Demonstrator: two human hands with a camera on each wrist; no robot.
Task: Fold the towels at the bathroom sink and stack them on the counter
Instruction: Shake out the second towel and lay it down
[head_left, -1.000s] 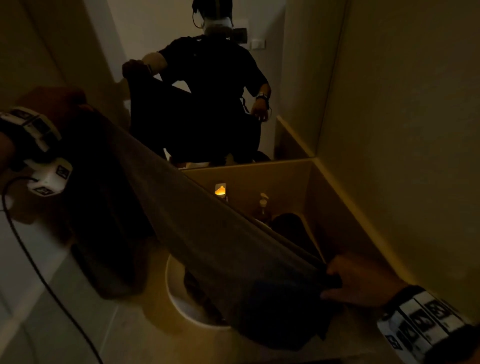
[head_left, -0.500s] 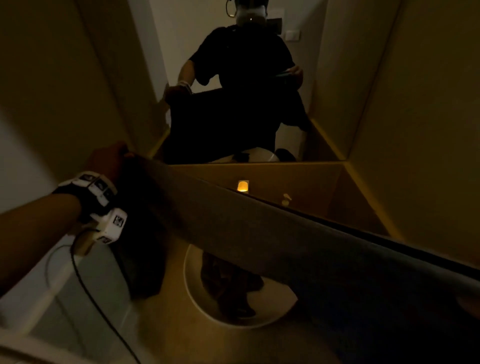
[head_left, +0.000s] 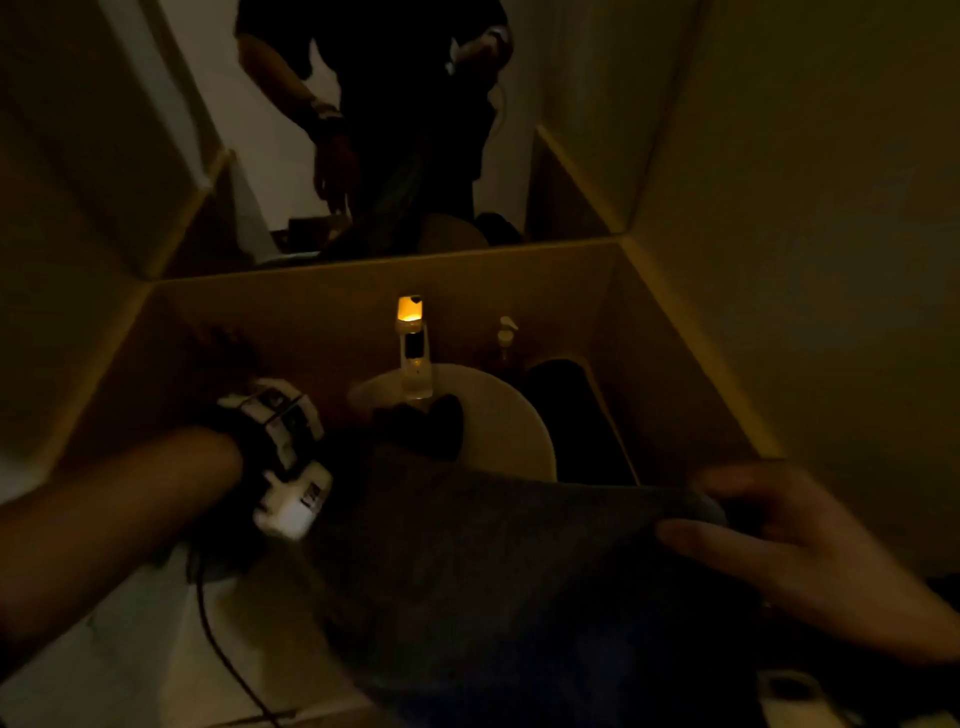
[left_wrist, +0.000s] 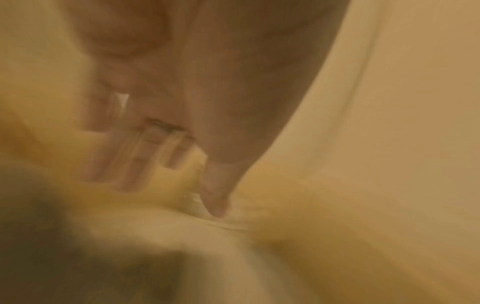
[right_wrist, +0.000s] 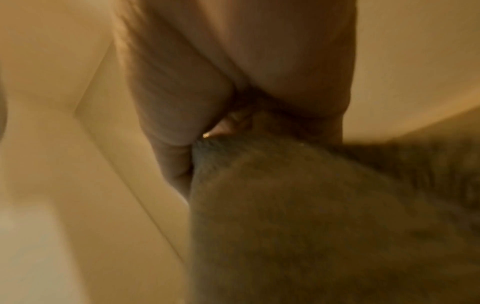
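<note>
A grey towel (head_left: 467, 571) hangs in front of me over the near edge of the sink (head_left: 509, 415). My right hand (head_left: 753, 525) grips its upper right corner; in the right wrist view the thumb and fingers (right_wrist: 166, 115) pinch the towel (right_wrist: 311, 205). My left hand (head_left: 223, 353) is low over the counter left of the sink, blurred. The left wrist view shows that left hand (left_wrist: 176, 185) with straight, spread fingers (left_wrist: 135, 156) and no cloth between them. A dark towel (head_left: 421, 426) lies bunched in the basin. Another dark towel (head_left: 571, 415) lies on the counter right of the sink.
A faucet (head_left: 415, 364) with a glowing orange top stands behind the basin, and a soap dispenser (head_left: 506, 338) is to its right. A mirror (head_left: 395, 156) fills the back wall. Walls close in on both sides. A cable (head_left: 218, 639) trails from my left wrist.
The towel was stretched high between both hands. My left hand has since dropped to the counter and no longer holds it; the right hand lowered its corner, and the view tilted down.
</note>
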